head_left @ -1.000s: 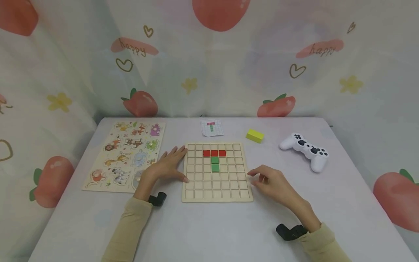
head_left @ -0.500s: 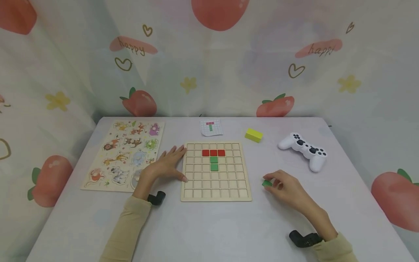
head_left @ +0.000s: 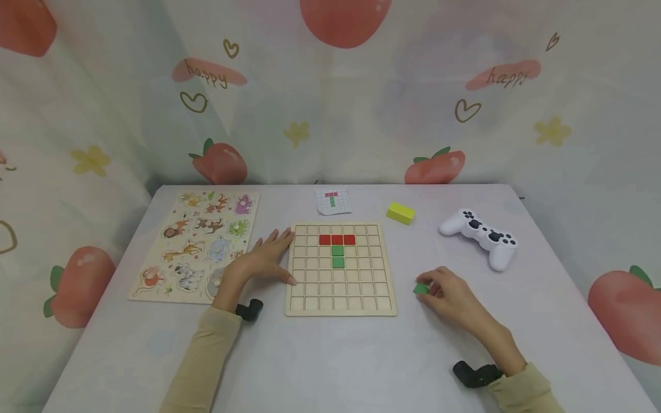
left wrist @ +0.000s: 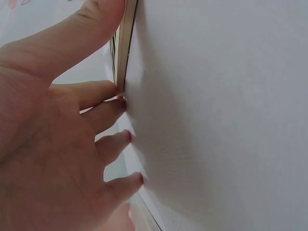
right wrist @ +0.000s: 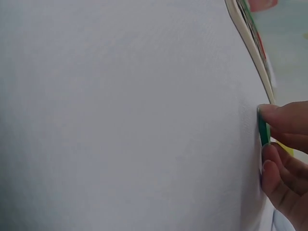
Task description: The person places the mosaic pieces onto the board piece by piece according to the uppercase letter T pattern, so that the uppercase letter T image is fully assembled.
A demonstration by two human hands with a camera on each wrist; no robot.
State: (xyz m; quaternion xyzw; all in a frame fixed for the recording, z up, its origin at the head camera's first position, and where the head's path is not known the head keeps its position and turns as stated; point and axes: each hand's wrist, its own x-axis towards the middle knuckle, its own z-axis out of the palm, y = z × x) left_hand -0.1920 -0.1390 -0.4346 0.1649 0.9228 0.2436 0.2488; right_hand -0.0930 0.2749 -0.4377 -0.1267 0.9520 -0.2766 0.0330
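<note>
A wooden grid board (head_left: 341, 307) lies mid-table in the head view. Three red tiles (head_left: 337, 240) form a row near its top, and two green tiles (head_left: 338, 256) run down below the middle one. My left hand (head_left: 260, 263) rests at the board's left edge with fingers spread; in the left wrist view, thumb and fingertips touch the board's side. To the right of the board, my right hand (head_left: 448, 295) pinches a loose green tile (head_left: 421, 288) between thumb and fingers. The right wrist view shows this tile (right wrist: 263, 127) close over the white tabletop.
An animal puzzle board (head_left: 198, 246) lies at the left, partly under the left forearm. Behind the grid board is a pattern card (head_left: 333, 201) with a red and green T. A yellow block (head_left: 400, 213) and a white game controller (head_left: 479, 239) sit at the back right.
My right hand has moved right, away from the board's edge, and now pinches a green tile that was not visible a second ago. The left hand stays at the board's edge.
</note>
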